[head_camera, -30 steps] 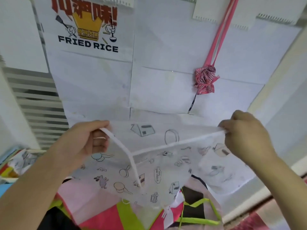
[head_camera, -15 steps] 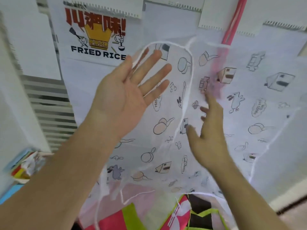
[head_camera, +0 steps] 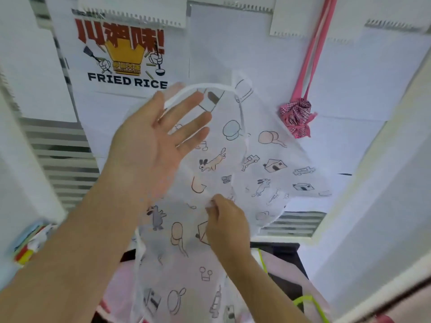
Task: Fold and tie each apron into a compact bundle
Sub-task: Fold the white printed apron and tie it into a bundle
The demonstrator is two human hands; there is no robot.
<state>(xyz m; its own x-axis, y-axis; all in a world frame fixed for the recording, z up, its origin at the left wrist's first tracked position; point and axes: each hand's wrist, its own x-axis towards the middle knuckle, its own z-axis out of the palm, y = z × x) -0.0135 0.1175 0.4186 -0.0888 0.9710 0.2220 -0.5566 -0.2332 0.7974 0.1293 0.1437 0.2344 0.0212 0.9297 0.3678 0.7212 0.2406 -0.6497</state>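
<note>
From the head camera, a sheer white apron (head_camera: 235, 164) printed with small cartoon drawings (rabbits, houses, cars, frying pans) is held up in the air in front of a wall papered with white sheets (head_camera: 233, 50). The left hand (head_camera: 151, 145) is raised with its palm towards the camera and its fingers straight and spread; the apron's white edge binding (head_camera: 184, 93) drapes over the fingertips, and the cloth hangs behind and below the hand. The right hand (head_camera: 224, 227), lower and nearer the middle, has its thumb and fingers curled and pinches a fold of the apron's cloth at about mid-height. From that pinch the cloth fans out to the right and upward, and its lower part hangs down between the two forearms. On the wall to the upper left is a poster (head_camera: 123, 54) with red characters, a yellow crown and the words "FRIED RICE". To the upper right a pink strap (head_camera: 314, 50) hangs down the wall and ends in a bunched pink checked cloth bundle (head_camera: 297, 117). Below the apron lie pink fabric (head_camera: 289, 264), black fabric and lime-green straps (head_camera: 312, 304), partly hidden by it.
</note>
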